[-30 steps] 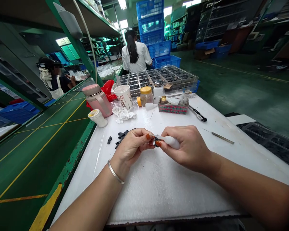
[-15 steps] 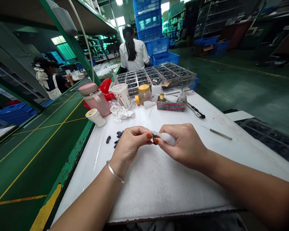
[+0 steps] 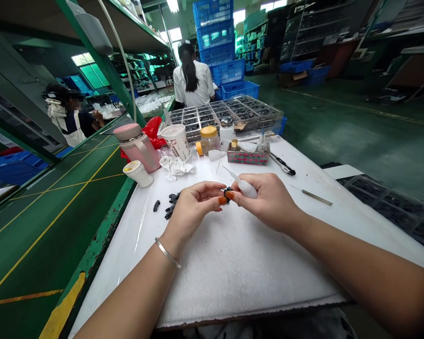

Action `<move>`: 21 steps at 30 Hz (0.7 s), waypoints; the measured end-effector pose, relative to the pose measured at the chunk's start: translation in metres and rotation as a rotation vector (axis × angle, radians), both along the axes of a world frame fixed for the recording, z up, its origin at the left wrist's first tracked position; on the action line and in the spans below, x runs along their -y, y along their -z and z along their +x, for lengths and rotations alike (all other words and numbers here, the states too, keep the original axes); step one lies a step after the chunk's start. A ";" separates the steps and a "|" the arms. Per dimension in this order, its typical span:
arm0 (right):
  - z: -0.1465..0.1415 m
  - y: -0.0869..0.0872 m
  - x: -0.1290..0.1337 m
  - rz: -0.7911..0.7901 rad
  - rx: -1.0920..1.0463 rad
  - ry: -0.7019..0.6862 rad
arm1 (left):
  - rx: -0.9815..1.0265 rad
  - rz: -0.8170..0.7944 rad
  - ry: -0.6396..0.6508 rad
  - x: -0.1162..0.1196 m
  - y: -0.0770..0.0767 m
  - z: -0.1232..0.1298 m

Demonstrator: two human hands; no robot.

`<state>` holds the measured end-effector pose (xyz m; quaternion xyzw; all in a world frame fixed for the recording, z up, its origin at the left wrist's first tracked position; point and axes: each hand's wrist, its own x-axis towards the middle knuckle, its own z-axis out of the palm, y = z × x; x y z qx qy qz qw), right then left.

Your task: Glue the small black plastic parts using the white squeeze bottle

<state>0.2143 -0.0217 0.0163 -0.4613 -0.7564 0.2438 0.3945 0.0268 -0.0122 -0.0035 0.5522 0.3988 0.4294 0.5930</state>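
Observation:
Between the fingertips of my left hand (image 3: 201, 202) is a small black plastic part (image 3: 227, 194), mostly covered by the fingers. My right hand (image 3: 265, 197) is closed around a white squeeze bottle (image 3: 247, 189) with a thin tapered nozzle, which points up and to the left. The thumb and fingertip of my right hand also touch the black part. Several similar black parts (image 3: 169, 209) lie on the white foam-covered table (image 3: 233, 273), just behind my left hand. One curved black piece (image 3: 156, 205) lies a little apart from them.
Behind my hands stand a pink mug (image 3: 141, 146), a paper cup (image 3: 176, 141), a yellow-lidded jar (image 3: 209, 139) and a small patterned box (image 3: 248, 155). On the right lie a utility knife (image 3: 282, 165) and a needle tool (image 3: 316, 197). A divided tray (image 3: 229, 113) fills the far end; two people sit beyond.
The squeeze bottle's nozzle has swung away from the black part and now points up-left. My fingers have shifted on the part, leaving more of it visible. The camera view has shifted slightly.

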 end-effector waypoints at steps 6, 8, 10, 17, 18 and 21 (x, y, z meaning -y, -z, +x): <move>-0.003 0.005 -0.005 -0.043 0.001 -0.001 | -0.097 0.099 -0.052 0.001 -0.001 0.001; -0.003 0.006 -0.006 -0.013 -0.018 0.014 | -0.151 0.129 -0.054 0.001 -0.002 0.001; -0.003 0.007 -0.007 0.010 -0.039 0.017 | -0.195 0.156 -0.047 0.001 -0.002 0.000; -0.004 0.015 -0.012 -0.058 -0.109 0.008 | -0.250 0.305 -0.117 0.002 0.001 -0.001; -0.004 0.016 -0.013 -0.071 -0.129 0.006 | -0.281 0.330 -0.128 0.002 0.002 -0.002; -0.005 0.019 -0.016 -0.093 -0.178 0.006 | -0.378 0.376 -0.150 0.001 0.002 -0.003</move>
